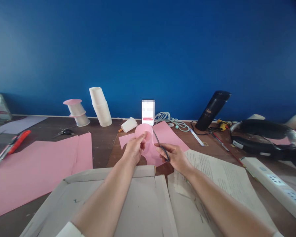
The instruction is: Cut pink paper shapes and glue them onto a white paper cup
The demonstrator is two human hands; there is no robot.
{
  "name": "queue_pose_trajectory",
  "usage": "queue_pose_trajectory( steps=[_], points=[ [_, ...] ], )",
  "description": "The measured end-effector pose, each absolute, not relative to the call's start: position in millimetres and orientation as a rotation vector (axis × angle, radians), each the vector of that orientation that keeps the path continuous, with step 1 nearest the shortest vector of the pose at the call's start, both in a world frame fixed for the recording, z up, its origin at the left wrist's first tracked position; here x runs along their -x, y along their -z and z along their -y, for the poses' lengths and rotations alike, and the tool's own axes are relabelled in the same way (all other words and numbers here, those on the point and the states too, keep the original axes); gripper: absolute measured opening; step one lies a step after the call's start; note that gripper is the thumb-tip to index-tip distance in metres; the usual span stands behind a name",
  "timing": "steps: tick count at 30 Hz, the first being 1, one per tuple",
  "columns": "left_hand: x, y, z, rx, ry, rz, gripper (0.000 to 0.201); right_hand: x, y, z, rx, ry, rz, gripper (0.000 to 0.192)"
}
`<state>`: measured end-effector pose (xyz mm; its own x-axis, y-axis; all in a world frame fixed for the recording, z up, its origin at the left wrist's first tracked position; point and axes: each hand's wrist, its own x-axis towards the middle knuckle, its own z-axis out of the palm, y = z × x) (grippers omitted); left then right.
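The left hand (135, 147) holds a round pink paper piece (144, 132) up over the middle of the bench (102, 144), its fingers (142, 137) pinching the piece's lower left rim. The right hand (174, 156) grips a pair of dark scissors (160, 144), fingers curled through and around the handles, blades reaching up to the right edge of the piece; whether the blades are parted or closed is too fine to tell. Just beneath lies a pink sheet (166, 136) with a curved bite out of its near edge, resting against a printed paper (219, 177) toward the right. A flattened cardboard box (118, 197) covers the near edge, and a larger pink sheet (37, 168) spreads toward the near left corner.

By my reading the step in hand is trimming the rim of the round piece. The next move seems to call for the left fingers turning the piece a little into the blades while the right hand closes them in short bites, keeping the cut on the curve and the pinching fingertips out of the blades' path.

Along the far edge stand a stack of white cups (101, 107), two cups capped with pink discs (76, 112), a tipped cup (129, 125), a phone (148, 112) and a dark flask (213, 110). A red cutter (13, 144) lies at the left edge, a power strip (273, 184) at the right
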<state>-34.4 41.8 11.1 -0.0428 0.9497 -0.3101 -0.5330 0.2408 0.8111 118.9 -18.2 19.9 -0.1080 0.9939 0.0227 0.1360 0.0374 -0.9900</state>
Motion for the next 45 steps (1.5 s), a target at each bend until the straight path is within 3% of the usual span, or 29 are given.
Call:
queue_pose_trajectory(
  steps=[26, 45],
  points=[
    [33.4, -15.8, -38.5, -0.544, -1.286, -0.879, 0.031, -118.2, -18.5, 18.0, 1.261, -1.185, 1.422, 0.045],
    [35.2, -7.8, -41.3, -0.602, -1.248, -0.956, 0.042, -119.7, -15.7, 16.9, 1.247, -1.207, 1.408, 0.045]
  ],
)
